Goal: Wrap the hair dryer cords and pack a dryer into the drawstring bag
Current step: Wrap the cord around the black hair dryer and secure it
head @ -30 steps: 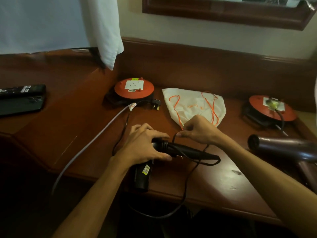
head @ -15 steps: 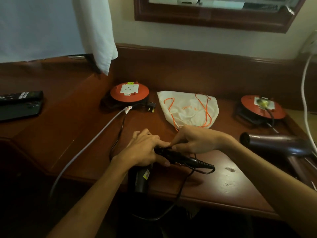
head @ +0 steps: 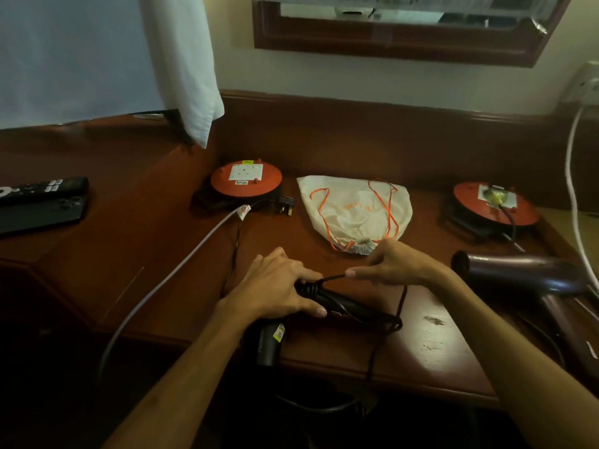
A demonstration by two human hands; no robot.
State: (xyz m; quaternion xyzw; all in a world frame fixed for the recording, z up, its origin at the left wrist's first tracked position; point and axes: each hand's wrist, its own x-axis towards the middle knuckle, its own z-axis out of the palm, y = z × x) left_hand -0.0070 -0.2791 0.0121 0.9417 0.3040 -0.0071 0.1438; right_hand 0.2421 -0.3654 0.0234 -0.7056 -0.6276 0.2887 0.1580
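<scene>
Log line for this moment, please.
step: wrapping cord | left hand: holds black dryer | right hand: pinches cord | bag: cinched

Two orange cable reels [head: 245,182] [head: 496,204]; remote [head: 42,188]; mirror [head: 398,30].

desk [head: 431,348]: dark red wood (scuffed) | wall [head: 324,79]: cream | mirror frame [head: 389,43]: wooden | light: dim

Black dryer [head: 343,304] flat at desk edge, cord [head: 387,322] part-wrapped; white drawstring bag [head: 355,212] behind.
</scene>
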